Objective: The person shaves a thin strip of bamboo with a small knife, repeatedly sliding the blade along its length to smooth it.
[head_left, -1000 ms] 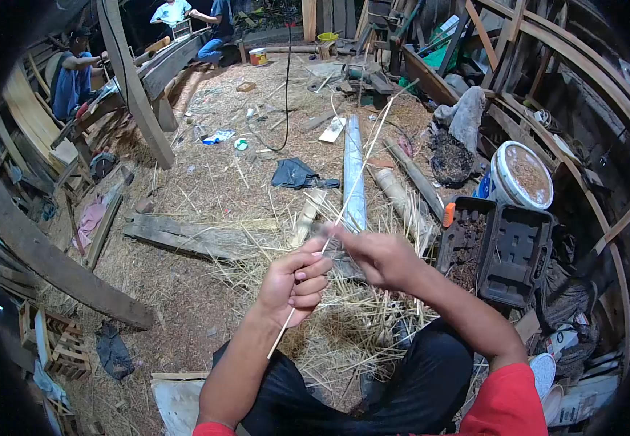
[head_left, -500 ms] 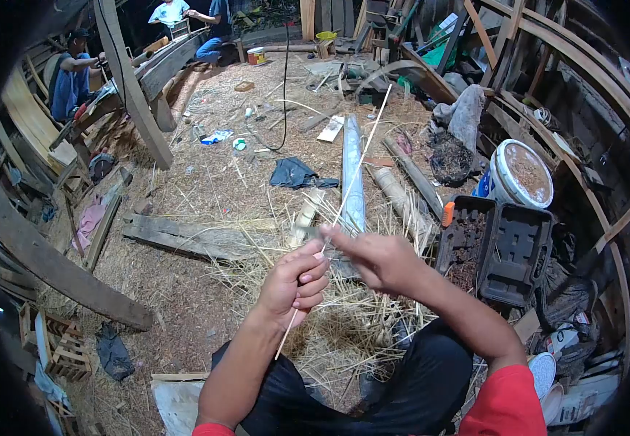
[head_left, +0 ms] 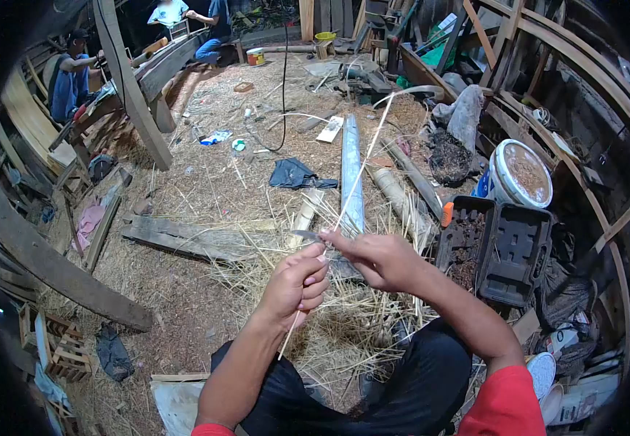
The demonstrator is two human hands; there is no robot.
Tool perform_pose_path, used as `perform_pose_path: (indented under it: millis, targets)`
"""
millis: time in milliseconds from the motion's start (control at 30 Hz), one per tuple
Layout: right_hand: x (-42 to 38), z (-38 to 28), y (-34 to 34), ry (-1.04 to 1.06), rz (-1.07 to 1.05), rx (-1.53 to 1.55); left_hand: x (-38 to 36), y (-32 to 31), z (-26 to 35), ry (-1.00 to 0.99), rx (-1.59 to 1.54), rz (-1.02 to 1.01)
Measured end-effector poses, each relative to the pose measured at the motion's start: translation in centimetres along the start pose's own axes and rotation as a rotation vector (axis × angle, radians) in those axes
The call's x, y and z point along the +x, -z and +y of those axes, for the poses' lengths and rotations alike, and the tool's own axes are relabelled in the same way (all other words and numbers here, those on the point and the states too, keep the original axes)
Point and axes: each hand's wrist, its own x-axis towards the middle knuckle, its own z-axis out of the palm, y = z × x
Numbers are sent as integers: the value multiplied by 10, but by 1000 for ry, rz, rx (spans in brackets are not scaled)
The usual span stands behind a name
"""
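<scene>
My left hand [head_left: 297, 287] is closed in a fist round the lower part of a long thin pale strip [head_left: 364, 163]. The strip slants up and away to the right, and its short lower end sticks out below the fist. Close by, my right hand [head_left: 373, 260] is closed on a small knife, whose blade [head_left: 305, 235] points left just above my left thumb. The blade lies beside or against the strip; which one is hard to tell. Pale shavings [head_left: 351, 327] are heaped beneath both hands, between my knees.
A white bucket [head_left: 522, 174] and an open black case [head_left: 513, 254] stand at the right. A grey board [head_left: 191, 236] lies at the left. Beyond my hands is a long grey pole [head_left: 353, 167]. Several people sit at the back left near a slanted post [head_left: 133, 87].
The strip's far end has shifted slightly, and a curved pale length now shows at its tip. The knife blade shows more clearly. Both hands stay nearly in place.
</scene>
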Motion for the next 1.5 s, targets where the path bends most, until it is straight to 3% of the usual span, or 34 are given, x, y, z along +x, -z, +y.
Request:
perform_pose_path:
  millis: [33,167,400,500,633,667,700,800,967,1033,1100,1133,1233,1267,1367,1500]
  targets:
    - [0,-3,1,-43,-52,-44,-2,-2,0,-8,13,20]
    - [0,9,-2,-12,130,30,-6,-5,1,-36,43,-3]
    - [4,17,3,-127,126,-89,-6,-1,-1,-40,99,-37]
    - [3,52,17,-278,315,23,-9,-6,-5,3,114,-56]
    - [-3,27,15,-250,144,86,-6,-6,-6,4,-6,-40]
    - [-4,21,9,-195,63,148,-4,-4,-6,-8,-23,-44]
    - [0,14,1,-5,70,161,-2,-1,-6,-17,-39,-48]
    - [0,4,3,-131,85,127,-4,1,-2,-14,-38,-68]
    - [-1,46,14,-456,164,92,-5,0,-5,24,7,-87]
    - [-2,54,10,-295,304,105,-2,0,-7,25,-4,-62]
    - [-2,58,2,-168,433,85,3,5,-6,-21,-10,-33]
    - [0,38,7,-332,410,256,7,9,-5,-43,-12,-21]
    - [-2,32,1,-507,393,465,23,21,-4,-186,6,158]
    - [-1,35,-7,-433,456,533,36,50,-10,-259,-24,54]
    - [-6,38,-14,-614,290,509,41,45,-2,-346,-44,252]
    - [-9,35,-28,-631,165,587,50,57,6,-404,-54,307]
